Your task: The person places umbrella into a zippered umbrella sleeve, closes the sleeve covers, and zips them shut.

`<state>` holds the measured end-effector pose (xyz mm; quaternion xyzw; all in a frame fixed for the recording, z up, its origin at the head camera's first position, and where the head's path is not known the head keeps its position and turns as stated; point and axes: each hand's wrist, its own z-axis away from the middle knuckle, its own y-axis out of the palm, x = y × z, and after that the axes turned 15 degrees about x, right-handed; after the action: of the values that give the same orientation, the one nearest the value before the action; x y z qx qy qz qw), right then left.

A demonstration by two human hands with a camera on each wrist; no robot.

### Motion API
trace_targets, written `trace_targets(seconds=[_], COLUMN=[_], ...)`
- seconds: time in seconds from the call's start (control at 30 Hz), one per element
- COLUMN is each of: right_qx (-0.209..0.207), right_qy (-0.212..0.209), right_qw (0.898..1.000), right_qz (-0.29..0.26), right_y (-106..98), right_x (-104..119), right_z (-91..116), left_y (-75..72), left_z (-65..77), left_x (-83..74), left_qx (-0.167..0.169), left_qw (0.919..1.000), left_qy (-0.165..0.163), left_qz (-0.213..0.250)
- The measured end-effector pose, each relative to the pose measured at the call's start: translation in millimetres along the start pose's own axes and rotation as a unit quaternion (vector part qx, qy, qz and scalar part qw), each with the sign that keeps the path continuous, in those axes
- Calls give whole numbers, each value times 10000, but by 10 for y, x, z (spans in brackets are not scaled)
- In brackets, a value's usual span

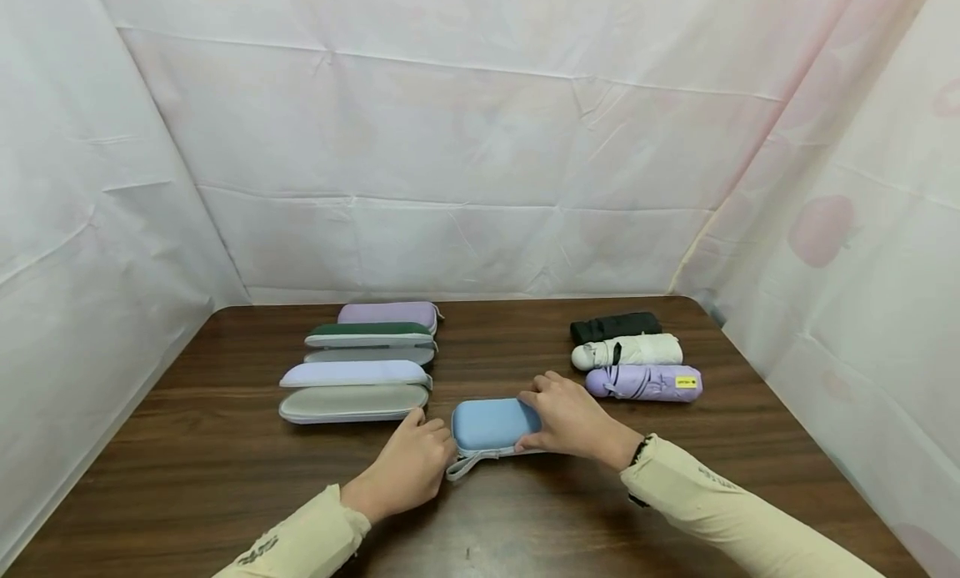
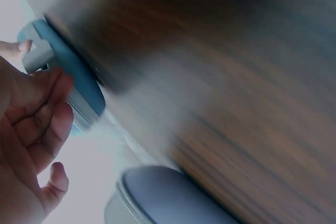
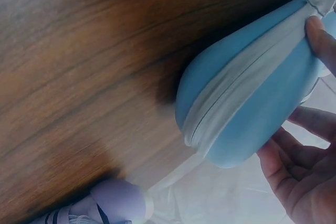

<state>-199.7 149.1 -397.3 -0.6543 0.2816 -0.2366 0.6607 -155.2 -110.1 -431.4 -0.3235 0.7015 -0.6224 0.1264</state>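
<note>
A light blue zip case [image 1: 495, 424] with a grey zipper band lies on the table in front of me. My right hand [image 1: 566, 419] grips its right end, the thumb [image 3: 320, 38] along the near side and the fingers over the far side. At its left end is my left hand [image 1: 416, 461], fingers curled, thumb and index tips together right at the zipper band; I cannot tell whether they pinch the zipper pull. A grey wrist strap [image 1: 471, 461] hangs from the front left corner. In the left wrist view, the strap [image 2: 39, 56] overlaps the case's side [image 2: 79, 72].
Left of the blue case stand an open lavender case [image 1: 356, 374] with grey lining, an open dark green case [image 1: 367, 334], and a purple case [image 1: 386, 313] behind. On the right lie folded umbrellas: black [image 1: 615, 326], white [image 1: 633, 350] and purple [image 1: 652, 384]. White curtains [image 1: 480, 253] surround the table.
</note>
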Motion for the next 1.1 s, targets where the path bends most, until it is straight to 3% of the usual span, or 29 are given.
trace_targets(seconds=[0.23,0.3,0.37,0.5,0.57,0.7,0.87,1.1], right_qx=[-67,-70,-47,14,100,435,558,209], right_qy=[-98,-61,-64,-195,-228,-100,-96,-301], right_qw=[9999,10000,10000,9989,9973,9921,9842,9797], right_qz=[62,29,-47,-427,-688,-1172,-1678,-1969], right_y=[-12,-5,7,33,35,32,86,158], right_x=[32,26,9,-91,-167,-319,-407,-418], right_z=[-18,-16,-2,83,171,391,529,529], left_y=[-76,-103,-132,-176,-193,-190,-172,-223], left_z=[-91,-89,-75,-26,-4,8,-61,-259], left_x=[-94,-100,-90,-20,23,77,131,135], left_qx=[65,238,574,1184,1265,1161,1084,1560], left_qw=[9998,9993,9976,9819,9706,9555,9487,9427], left_qy=[-124,-236,-340,-675,-954,-1424,-1199,-789], left_qz=[-157,-164,185,1316,1811,2310,2718,2842])
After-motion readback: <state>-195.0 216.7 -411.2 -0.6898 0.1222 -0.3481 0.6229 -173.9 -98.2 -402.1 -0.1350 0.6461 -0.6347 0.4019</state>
